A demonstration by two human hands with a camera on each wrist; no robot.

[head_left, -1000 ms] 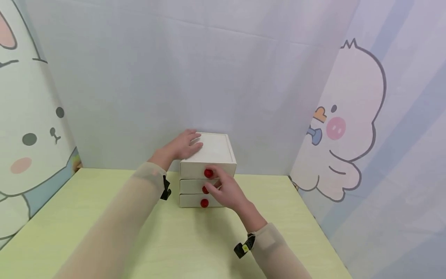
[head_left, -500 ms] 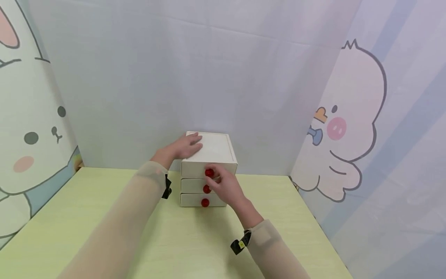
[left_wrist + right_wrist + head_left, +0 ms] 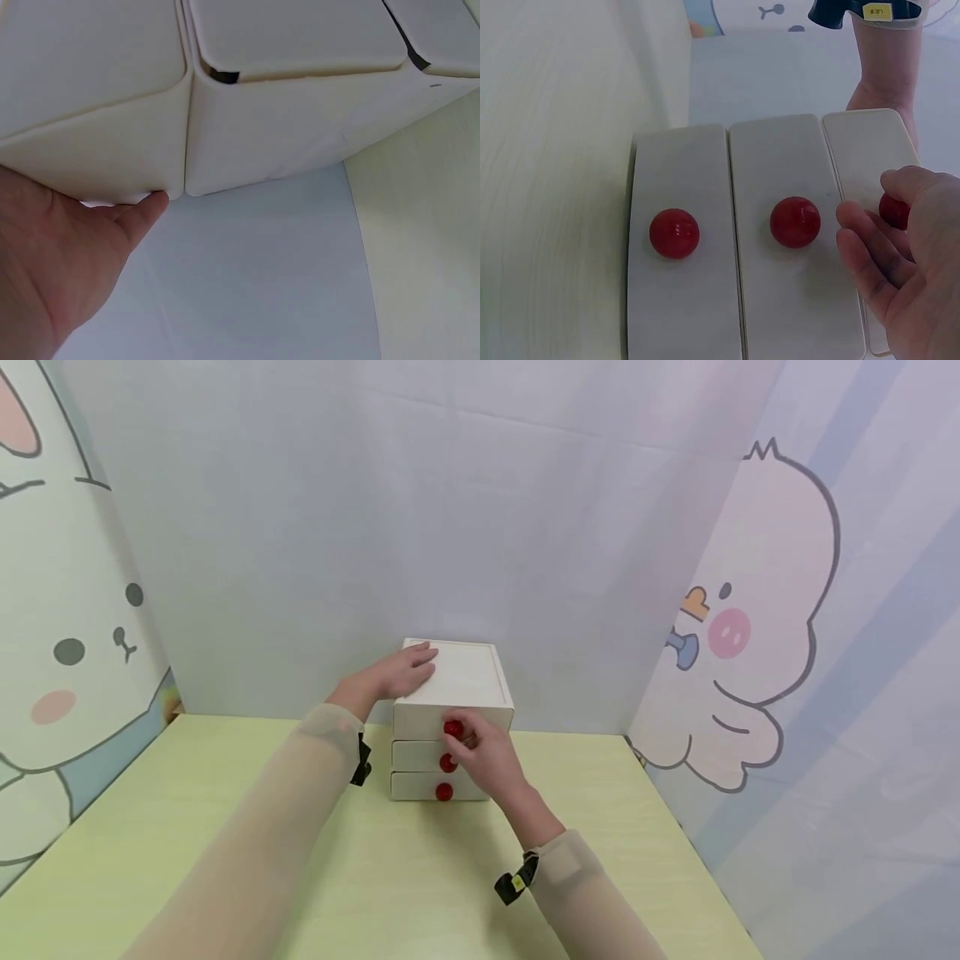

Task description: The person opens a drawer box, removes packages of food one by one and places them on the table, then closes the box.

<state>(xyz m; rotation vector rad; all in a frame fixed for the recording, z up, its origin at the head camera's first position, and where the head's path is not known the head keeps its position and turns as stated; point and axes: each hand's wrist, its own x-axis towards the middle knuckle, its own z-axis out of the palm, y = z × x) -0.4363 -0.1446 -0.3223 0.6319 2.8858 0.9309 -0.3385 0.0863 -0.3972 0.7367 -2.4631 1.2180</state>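
A small white drawer box (image 3: 457,675) stands against the back curtain, its stacked drawers each bearing a round red knob. My left hand (image 3: 401,674) rests on the left part of its top with fairly straight fingers; in the left wrist view the thumb (image 3: 146,217) lies along the box's edge. At the top drawer, my right hand (image 3: 491,758) pinches the upper red knob (image 3: 453,728), partly covered by the fingers in the right wrist view. Below it sit the middle knob (image 3: 795,222) and the bottom knob (image 3: 674,233). No drawer looks pulled out.
The box stands near the back of a pale yellow-green table (image 3: 390,877). A grey-white curtain (image 3: 300,543) hangs right behind it. Side panels carry cartoon animals, a rabbit (image 3: 75,602) at left and a chick (image 3: 765,610) at right.
My right thumb has moved up from beside the middle knob to the upper knob, and the fingers have come together on it. The left hand stays on the box top, its fingers lying slightly flatter.
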